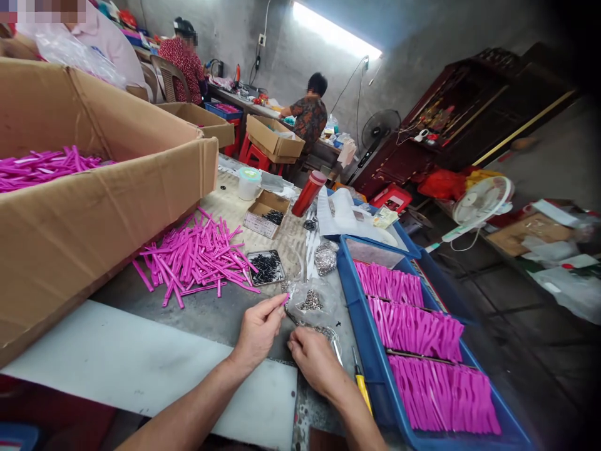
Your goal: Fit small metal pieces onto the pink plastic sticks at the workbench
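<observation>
My left hand (259,329) is closed in a pinch, with the tip of a magenta plastic piece (285,300) showing past its fingers. Just right of it, my right hand (313,356) has its fingers curled down over the bench; what they grip, if anything, is hidden. A clear bag of small metal parts (312,300) lies right beyond both hands. Further left spreads a loose pile of slim magenta plastic pieces (192,254). Between pile and bag sits a small tray of black pins (267,268).
A big cardboard box (117,207) with more magenta pieces fills the left. On the right, a blue crate (370,369) holds rows of magenta pieces. A yellow-handled tool (362,391) lies beside it. Beyond stand a red cylinder (308,194) and a small carton (257,227). Several people sit behind.
</observation>
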Available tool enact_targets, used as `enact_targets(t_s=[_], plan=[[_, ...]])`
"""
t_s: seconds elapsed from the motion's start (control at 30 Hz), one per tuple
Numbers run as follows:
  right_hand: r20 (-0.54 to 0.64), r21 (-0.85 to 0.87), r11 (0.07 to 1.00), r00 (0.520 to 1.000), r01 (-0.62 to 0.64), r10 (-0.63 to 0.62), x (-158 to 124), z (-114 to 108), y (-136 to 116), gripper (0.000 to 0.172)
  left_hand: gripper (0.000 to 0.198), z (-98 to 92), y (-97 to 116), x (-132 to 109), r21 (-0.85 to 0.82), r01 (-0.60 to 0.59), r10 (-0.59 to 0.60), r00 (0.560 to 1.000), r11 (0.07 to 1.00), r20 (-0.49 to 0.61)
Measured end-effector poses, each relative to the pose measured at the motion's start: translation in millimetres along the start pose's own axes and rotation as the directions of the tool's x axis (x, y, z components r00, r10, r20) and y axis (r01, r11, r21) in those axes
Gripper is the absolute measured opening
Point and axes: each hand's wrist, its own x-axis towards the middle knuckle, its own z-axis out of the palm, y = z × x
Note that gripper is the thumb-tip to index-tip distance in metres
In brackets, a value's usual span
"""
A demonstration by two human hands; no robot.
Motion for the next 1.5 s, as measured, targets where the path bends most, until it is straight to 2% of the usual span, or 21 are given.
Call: enact_targets(t_s=[0.1,0.27,0.53,1.0,1.33,1.5], plan=[[0.023,-0.067,0.996,0.998,-0.063,0.064,3.4,11.1,5.6,0.017,0.031,-0.1,0.5,-0.6,0.016,-0.003,0.003,1.0,1.0,-0.002],[0.023,-0.083,0.989,0.992,-0.123,0.125,6.2,10.0,10.1,0.015,0.031,-0.3,1.7,-1.4,0.027,-0.007,0.007,1.0,1.0,0.0],[0.004,-0.02,0.993,0.993,-0.115,0.115,5.0,5.7,13.8,0.021,0.032,0.4,1.8,-2.0,0.009,-0.001,0.001,1.0,1.0,-0.001],[0.005,-0.084,0.996,1.0,-0.03,0.031,1.7,15.1,13.5,0.018,0.03,-0.6,1.9,-2.3,0.007,-0.01,0.01,1.0,1.0,0.018],[-0.003,-0.206,0.974,0.995,-0.098,0.1,5.2,21.7,9.3,0.02,0.028,-2.1,-1.7,-1.8,0.044,-0.062,0.06,0.997,0.997,0.042],[-0.032,-0.175,0.978,0.993,-0.116,0.112,6.1,22.3,7.2,0.02,0.028,-2.4,-3.9,-2.7,0.07,-0.081,0.077,0.996,0.994,0.05]])
